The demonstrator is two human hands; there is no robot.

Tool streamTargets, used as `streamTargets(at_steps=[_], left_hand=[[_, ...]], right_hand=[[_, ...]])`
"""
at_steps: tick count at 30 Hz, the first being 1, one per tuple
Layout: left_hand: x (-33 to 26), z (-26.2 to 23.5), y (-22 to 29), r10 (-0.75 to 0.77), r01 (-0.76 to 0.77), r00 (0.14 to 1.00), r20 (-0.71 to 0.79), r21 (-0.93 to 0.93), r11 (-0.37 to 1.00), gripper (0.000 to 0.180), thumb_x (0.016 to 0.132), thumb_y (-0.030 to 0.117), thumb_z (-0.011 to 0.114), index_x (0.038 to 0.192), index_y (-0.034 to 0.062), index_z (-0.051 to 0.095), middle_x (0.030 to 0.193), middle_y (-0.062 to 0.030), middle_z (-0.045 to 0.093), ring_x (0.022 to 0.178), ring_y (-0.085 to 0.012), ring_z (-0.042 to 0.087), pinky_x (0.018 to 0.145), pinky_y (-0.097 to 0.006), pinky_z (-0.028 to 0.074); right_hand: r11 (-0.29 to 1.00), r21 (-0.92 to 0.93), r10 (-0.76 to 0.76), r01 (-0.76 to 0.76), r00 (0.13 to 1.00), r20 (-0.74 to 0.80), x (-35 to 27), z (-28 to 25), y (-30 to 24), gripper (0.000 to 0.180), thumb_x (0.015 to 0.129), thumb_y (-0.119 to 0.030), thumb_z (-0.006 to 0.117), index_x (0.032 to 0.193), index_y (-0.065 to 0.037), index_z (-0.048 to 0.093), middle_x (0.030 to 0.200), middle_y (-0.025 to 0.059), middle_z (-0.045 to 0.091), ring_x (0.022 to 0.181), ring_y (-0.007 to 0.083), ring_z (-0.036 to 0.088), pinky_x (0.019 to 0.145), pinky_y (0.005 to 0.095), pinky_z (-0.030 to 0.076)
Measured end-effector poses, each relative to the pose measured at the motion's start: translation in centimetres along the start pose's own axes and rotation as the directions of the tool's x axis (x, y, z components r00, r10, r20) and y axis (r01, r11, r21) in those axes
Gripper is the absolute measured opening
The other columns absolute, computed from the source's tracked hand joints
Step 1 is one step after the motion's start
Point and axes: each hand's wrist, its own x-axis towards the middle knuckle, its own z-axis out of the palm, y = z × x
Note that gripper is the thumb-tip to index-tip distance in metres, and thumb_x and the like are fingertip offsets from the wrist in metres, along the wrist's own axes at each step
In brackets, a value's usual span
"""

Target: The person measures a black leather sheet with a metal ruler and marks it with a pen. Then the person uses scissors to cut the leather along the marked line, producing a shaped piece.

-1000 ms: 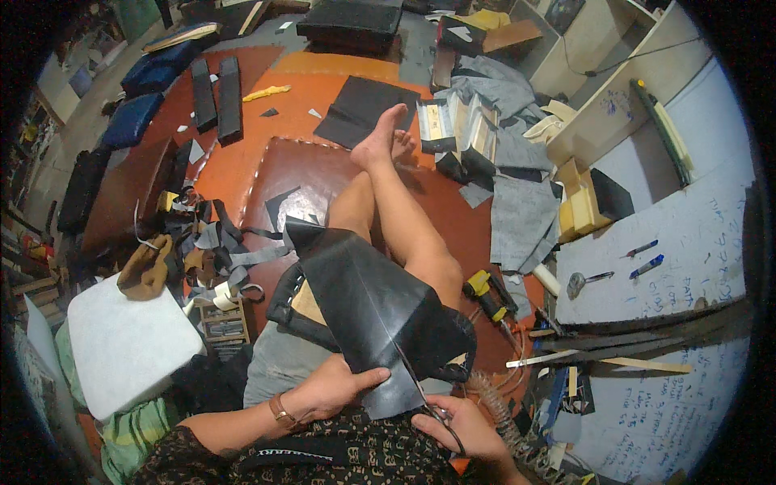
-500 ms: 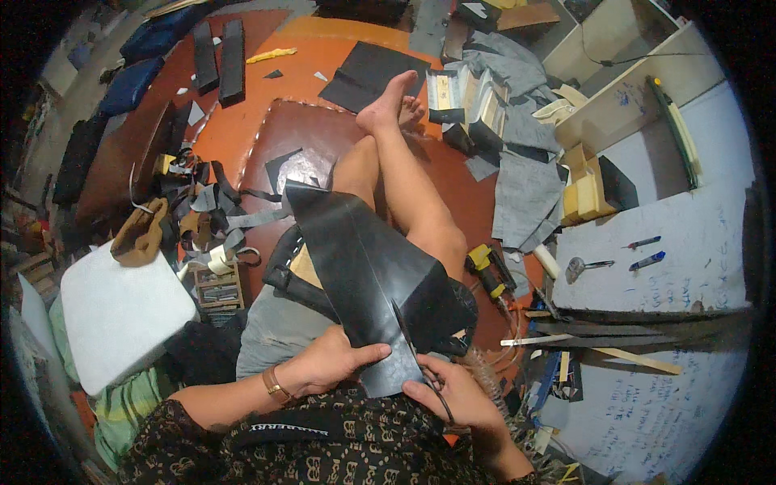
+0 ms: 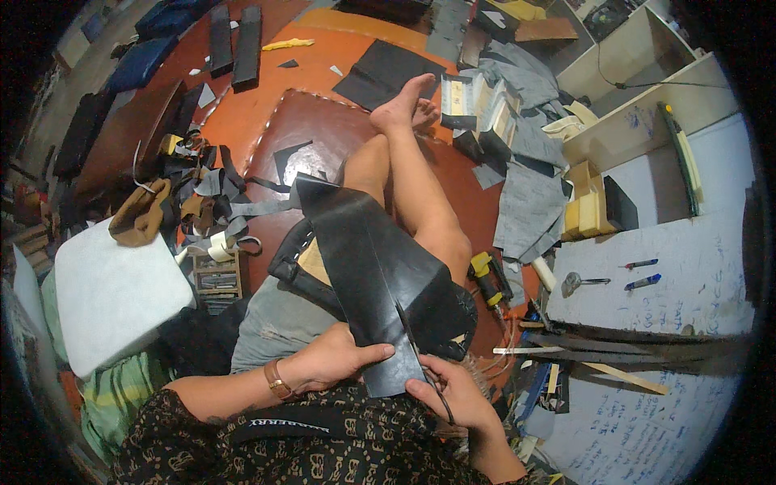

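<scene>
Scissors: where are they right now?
In the head view, low and centre-right: the scissors are in the right hand, blades running up the black sheet, with the left hand holding that sheet's near edge.

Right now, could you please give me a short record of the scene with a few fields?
Setting: person seated on an orange floor, legs stretched out
Left hand: holds the near edge of a black leather sheet
Right hand: grips scissors cutting into the sheet
Left of person: white cushion, pile of straps
Right of person: white board with pens
</scene>
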Motion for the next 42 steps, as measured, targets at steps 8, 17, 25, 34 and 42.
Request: streamTargets(at_steps=[8,17,25,34,42], left_hand=[[-0.1,0.0,0.4,-0.063,0.063,0.998,-0.009,0.056,0.996,0.043,0.095,0.025,0.08,0.129,0.001,0.067,0.102,-0.003,0.073,0.077,-0.0096,0.061,0.063,-0.029,0.051],[0.1,0.1,0.0,-0.008,0.008,1.0,0.007,-0.004,1.0,0.042,0.096,0.023,0.079,0.129,0.0009,0.066,0.113,-0.0041,0.073,0.085,-0.0109,0.065,0.066,-0.028,0.053],[0.6,0.1,0.6,-0.037,0.02,0.998,-0.044,-0.339,0.941,0.047,0.098,0.031,0.076,0.135,0.0054,0.061,0.116,-0.0051,0.073,0.098,-0.0191,0.071,0.078,-0.039,0.062],[-1.2,0.5,2.5,-0.078,0.079,0.997,0.013,-0.147,0.986,0.036,0.1,0.022,0.074,0.129,0.0024,0.064,0.115,-0.0045,0.073,0.095,-0.0152,0.071,0.072,-0.034,0.06],[-0.4,0.3,0.5,0.006,-0.004,1.0,0.022,-0.101,0.995,0.037,0.099,0.028,0.076,0.124,0.0031,0.067,0.109,-0.0039,0.074,0.086,-0.0114,0.069,0.061,-0.029,0.054]], right_hand=[[0.99,0.137,0.02,-0.022,1.0,0.012,-0.5,0.2,-1.2,0.045,0.099,-0.027,0.076,0.129,0.005,0.066,0.102,0.0026,0.068,0.086,0.0073,0.061,0.074,0.0246,0.05],[0.996,0.091,0.007,-0.008,1.0,0.003,-0.9,0.2,-2.0,0.039,0.1,-0.022,0.075,0.129,0.003,0.068,0.102,0.003,0.072,0.089,0.0068,0.064,0.079,0.0233,0.052],[0.999,0.048,0.007,-0.007,1.0,-0.004,-1.0,0.1,-1.9,0.037,0.1,-0.024,0.075,0.126,0.002,0.07,0.089,-0.0011,0.07,0.077,0.0041,0.058,0.068,0.0233,0.048],[0.987,0.118,0.102,-0.105,0.994,0.026,-2.1,-0.2,-0.8,0.039,0.1,-0.026,0.075,0.128,0.0,0.069,0.086,-0.0026,0.067,0.075,0.0039,0.054,0.066,0.0231,0.045],[0.989,0.145,-0.033,0.028,0.999,0.033,-0.6,0.2,0.1,0.043,0.1,-0.027,0.075,0.131,0.001,0.065,0.094,0.0008,0.071,0.083,0.006,0.06,0.075,0.024,0.049]])
